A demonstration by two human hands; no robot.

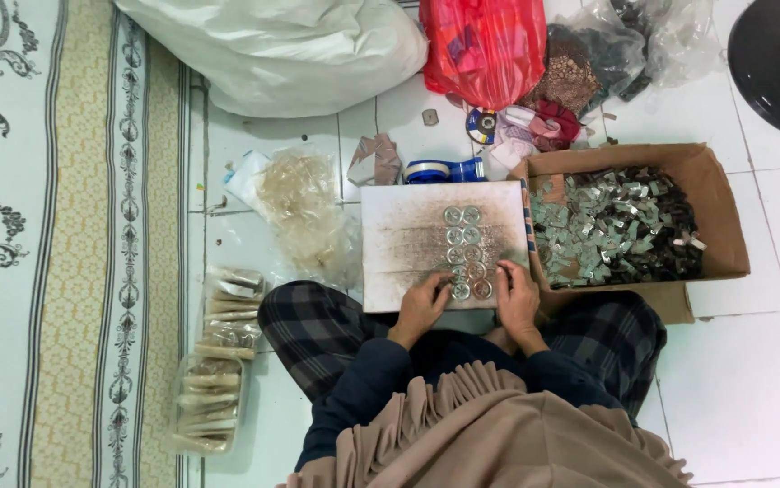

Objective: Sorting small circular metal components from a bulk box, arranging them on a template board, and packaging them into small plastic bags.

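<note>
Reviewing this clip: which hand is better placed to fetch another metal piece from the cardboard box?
Probably the right hand. It rests at the board's right edge, beside the cardboard box of metal pieces. The left hand sits on the far side of the round discs and would have to cross them.

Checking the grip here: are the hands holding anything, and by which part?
Cannot be told. Left hand and right hand rest fingertips at the lowest round metal discs on the board.

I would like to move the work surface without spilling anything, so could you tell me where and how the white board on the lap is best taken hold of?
Probably by the two short side edges of the white board, one hand from each side, kept level. It lies flat on the lap with loose round discs in two rows. The left hand and right hand rest at its near edge.
</note>
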